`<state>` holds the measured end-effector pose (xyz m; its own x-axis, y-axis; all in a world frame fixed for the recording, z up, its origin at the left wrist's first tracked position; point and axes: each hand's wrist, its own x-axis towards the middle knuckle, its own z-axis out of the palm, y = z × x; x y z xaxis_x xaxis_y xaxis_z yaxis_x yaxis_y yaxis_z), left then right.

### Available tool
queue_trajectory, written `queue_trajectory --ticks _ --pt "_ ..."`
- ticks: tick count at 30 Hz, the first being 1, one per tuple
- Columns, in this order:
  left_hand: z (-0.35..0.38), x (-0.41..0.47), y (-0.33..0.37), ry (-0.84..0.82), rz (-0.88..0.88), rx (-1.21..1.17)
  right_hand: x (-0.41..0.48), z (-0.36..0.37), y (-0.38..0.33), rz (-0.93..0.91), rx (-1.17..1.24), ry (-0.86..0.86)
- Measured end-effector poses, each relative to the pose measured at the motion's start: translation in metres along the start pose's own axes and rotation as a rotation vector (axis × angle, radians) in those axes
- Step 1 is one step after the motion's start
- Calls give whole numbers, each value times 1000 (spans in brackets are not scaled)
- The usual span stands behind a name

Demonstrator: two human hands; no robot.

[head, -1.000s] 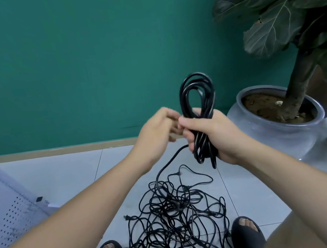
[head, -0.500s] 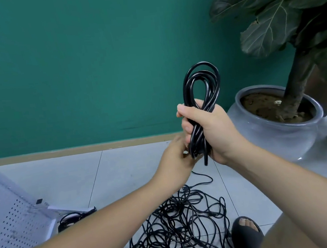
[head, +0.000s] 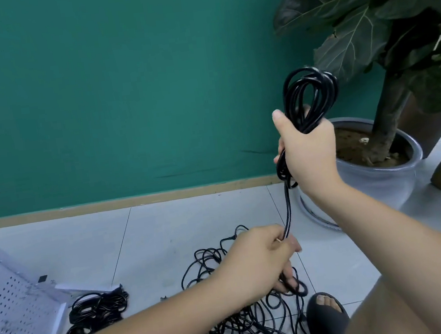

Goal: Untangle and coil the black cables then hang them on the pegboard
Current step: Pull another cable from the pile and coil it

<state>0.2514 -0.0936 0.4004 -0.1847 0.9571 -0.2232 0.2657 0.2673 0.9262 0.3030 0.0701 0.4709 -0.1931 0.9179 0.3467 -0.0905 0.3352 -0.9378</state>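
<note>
Head view: the right hand (head: 309, 156), fingers curled, grips the coiled black cable (head: 311, 91) before the teal wall (head: 120, 82). The left hand (head: 259, 262), half a second ago just under the coil, now pinches its hanging strand (head: 288, 208) lower, above the tangled cables (head: 247, 327) on the tiled floor (head: 166, 234) beside the pegboard (head: 9, 312).

Indoor room corner: teal wall (head: 92, 85), tiled floor (head: 166, 234), large potted plant (head: 364, 38).
</note>
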Motion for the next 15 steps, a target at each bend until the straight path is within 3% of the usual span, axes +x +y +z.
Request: queue_trajectory --ticks 3,8,12,15 --pt "-15 -3 10 115 86 303 0 1 9 -49 -181 -94" --pt "-57 -8 28 256 157 360 -5 6 21 -115 -519 -373" --pt "-79 -11 30 320 199 293 -17 13 32 -83 -483 -631" --pt "-87 -11 34 397 256 244 -29 15 35 3 -319 -774"
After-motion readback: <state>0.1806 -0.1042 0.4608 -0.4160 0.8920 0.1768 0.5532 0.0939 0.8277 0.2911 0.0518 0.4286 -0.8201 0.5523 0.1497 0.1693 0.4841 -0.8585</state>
